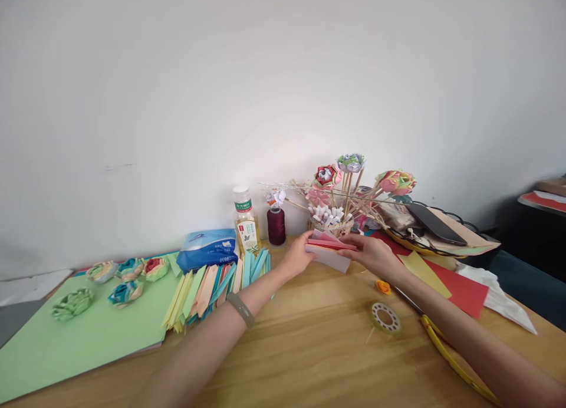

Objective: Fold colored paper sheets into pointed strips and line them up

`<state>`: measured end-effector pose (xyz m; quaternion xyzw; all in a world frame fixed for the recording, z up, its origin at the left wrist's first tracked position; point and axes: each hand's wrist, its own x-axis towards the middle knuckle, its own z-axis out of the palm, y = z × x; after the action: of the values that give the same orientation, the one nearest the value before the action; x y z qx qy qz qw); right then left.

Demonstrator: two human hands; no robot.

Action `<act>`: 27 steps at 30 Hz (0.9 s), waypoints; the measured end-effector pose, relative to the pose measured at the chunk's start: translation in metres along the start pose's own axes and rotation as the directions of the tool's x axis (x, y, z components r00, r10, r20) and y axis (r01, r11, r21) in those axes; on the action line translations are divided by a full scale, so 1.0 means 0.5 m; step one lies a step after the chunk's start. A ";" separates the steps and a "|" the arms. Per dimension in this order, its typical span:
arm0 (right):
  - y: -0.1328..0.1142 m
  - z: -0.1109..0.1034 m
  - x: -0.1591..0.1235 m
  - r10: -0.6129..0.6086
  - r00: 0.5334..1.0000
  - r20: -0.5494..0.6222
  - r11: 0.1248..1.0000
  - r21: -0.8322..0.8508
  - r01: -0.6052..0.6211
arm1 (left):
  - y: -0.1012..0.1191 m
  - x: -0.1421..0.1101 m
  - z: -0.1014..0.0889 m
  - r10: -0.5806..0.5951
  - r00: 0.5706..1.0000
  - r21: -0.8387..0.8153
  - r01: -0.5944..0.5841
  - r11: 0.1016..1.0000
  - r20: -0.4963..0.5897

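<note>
Over the middle of the wooden table, both my hands hold a small stack of paper sheets [328,258], coloured pale lilac, red and pink. My left hand [297,256], with a bangle on its wrist, grips the stack's left edge. At the right edge, the fingers of my right hand [369,253] pinch the sheets; the thumb side is partly hidden. Just behind the stack stands a holder of paper flowers on sticks [351,163]. A small orange paper rose [382,287] and a roll of clear tape [385,318] lie below my right forearm.
Folded paper strips [207,290] lie left of my hands, by a blue tissue pack [207,247], a bottle [246,222] and a dark thread spool [276,226]. Paper flowers [73,303] sit on green sheets [88,355]. Yellow-handled scissors [455,358] and a phone [435,224] are right.
</note>
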<state>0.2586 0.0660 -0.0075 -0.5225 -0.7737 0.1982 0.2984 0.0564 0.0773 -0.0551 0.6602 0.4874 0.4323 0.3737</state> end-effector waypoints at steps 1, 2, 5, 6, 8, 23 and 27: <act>0.004 0.002 0.003 -0.004 1.000 0.019 1.000 -0.010 0.004 | -0.001 -0.001 0.000 0.004 1.000 0.012 -0.004 1.000 0.001; 0.008 0.003 0.006 -0.006 0.999 0.032 1.000 -0.018 0.007 | -0.003 -0.003 -0.001 0.011 1.000 0.027 -0.011 1.000 0.004; 0.018 0.004 0.011 -0.004 1.000 -0.005 0.999 -0.039 0.004 | -0.009 -0.008 -0.001 0.032 0.999 0.069 -0.032 0.997 0.010; 0.019 0.002 0.010 -0.005 0.999 -0.038 0.999 -0.048 0.003 | -0.011 -0.010 -0.001 0.037 0.999 0.081 -0.037 0.996 0.013; 0.016 -0.004 0.006 -0.011 0.993 -0.121 0.997 -0.073 0.002 | -0.014 -0.012 -0.001 0.040 0.999 0.106 -0.042 0.994 0.018; -0.017 0.027 -0.021 -0.174 0.985 -0.016 0.936 -0.313 0.161 | -0.020 0.024 -0.011 0.068 0.996 0.295 -0.050 0.954 -0.050; -0.007 0.057 -0.006 -0.048 0.991 -0.123 0.919 -0.395 -0.005 | -0.002 -0.002 -0.029 0.113 0.982 0.367 -0.051 0.929 -0.151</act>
<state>0.2379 0.0619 -0.0271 -0.5752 -0.7824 0.0005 0.2387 0.0423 0.0774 -0.0510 0.6983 0.5605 0.4050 0.1849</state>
